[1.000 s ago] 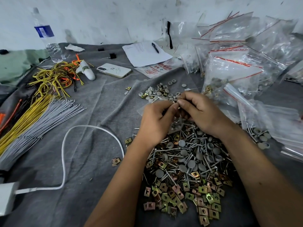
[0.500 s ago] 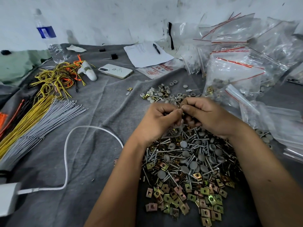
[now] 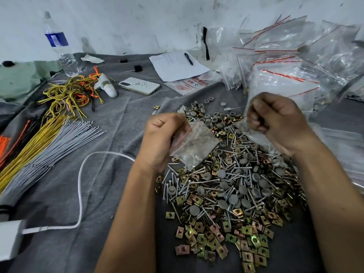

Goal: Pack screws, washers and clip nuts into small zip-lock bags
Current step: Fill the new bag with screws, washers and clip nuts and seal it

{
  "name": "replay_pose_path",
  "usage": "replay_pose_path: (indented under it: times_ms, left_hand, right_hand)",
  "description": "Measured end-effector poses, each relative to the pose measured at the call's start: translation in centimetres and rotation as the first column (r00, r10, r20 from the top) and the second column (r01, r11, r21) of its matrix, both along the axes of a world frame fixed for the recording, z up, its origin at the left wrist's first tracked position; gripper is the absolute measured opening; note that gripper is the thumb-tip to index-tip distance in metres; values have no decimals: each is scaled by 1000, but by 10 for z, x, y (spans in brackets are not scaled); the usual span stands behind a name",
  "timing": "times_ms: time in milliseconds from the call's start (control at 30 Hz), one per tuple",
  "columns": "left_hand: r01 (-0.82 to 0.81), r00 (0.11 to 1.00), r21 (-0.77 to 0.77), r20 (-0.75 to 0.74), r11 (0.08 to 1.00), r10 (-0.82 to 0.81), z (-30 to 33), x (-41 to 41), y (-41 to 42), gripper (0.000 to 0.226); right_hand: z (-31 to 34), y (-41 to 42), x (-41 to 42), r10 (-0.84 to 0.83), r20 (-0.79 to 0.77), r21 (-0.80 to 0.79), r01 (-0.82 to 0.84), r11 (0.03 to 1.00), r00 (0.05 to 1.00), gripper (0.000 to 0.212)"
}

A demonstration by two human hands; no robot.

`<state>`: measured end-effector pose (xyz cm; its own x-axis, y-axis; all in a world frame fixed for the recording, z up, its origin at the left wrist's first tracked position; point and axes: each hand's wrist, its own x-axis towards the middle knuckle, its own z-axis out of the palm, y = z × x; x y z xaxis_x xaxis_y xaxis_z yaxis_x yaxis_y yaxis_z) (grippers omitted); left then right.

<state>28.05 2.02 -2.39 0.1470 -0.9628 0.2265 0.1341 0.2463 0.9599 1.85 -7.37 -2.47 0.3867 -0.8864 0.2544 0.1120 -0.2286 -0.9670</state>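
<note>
Nearest me, brass-coloured square clip nuts (image 3: 232,239) spread over the grey cloth-covered bench (image 3: 98,194), merging farther out into a heap of silver screws (image 3: 226,186) and round grey washers (image 3: 223,173). Above that heap my left hand (image 3: 159,140) pinches a small clear zip-lock bag with a red seal line (image 3: 194,146); the bag hangs right of my fingers, its long axis slanting down toward the pile. My right hand (image 3: 279,119) is curled closed; whether it grips anything I cannot tell. A white cable (image 3: 80,186) loops to the left. Farther off lie a white phone (image 3: 139,86), a paper sheet (image 3: 177,66) and stacked clear bags (image 3: 285,56).
</note>
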Motion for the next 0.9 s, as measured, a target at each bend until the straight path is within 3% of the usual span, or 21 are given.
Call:
replay_pose_path:
  times_ms: [100,233,367,467,533,633,667,700,733,800,867,900]
  left_hand:
    - [-96,987,-23,128,995,98,-6,-17,-7,41]
    - [-163,966,-111,184,980,182,-9,-27,-11,36]
    - [-147,952,-172,243,974,186,-11,-34,-10,36]
    - [-186,917,-255,303,949,261,-8,-35,-7,37]
    - [-271,822,-424,365,864,437,-2,-33,-2,38]
    - [-418,511,-751,271,512,816,8,-16,7,38]
    - [-436,449,-794,215,423,867,11,-8,9,37]
    - [-435,426,-810,200,394,882,12,-2,8,38]
    - [-410,429,-803,248,432,868,12,2,7,38]
    - [-278,477,-700,494,658,727,9,0,2,36]
    - [-139,529,-475,706,869,471,1,-11,-5,35]
    - [-103,570,-370,739,923,360,-4,-18,-7,35]
  right_hand:
    - [-2,14,29,-23,-57,-157,13,987,998,7]
    - [4,32,42,-43,-142,-345,-9,938,989,15]
    - [13,45,47,-29,-190,-365,-43,930,981,20]
    - [19,50,49,-98,-127,-414,37,910,987,20]
    - [22,51,53,-145,-66,-444,101,890,987,19]
    - [21,51,58,-148,-18,-420,127,899,989,19]
    - [20,50,58,-147,-12,-407,129,904,989,19]
    - [19,49,57,-149,-8,-392,134,910,989,20]
    - [17,47,57,-148,-7,-375,134,917,989,21]
    - [14,44,56,-140,-15,-345,127,930,990,21]
    - [9,41,57,-122,-21,-315,109,943,992,18]
    - [7,40,57,-91,-24,-291,80,953,996,16]
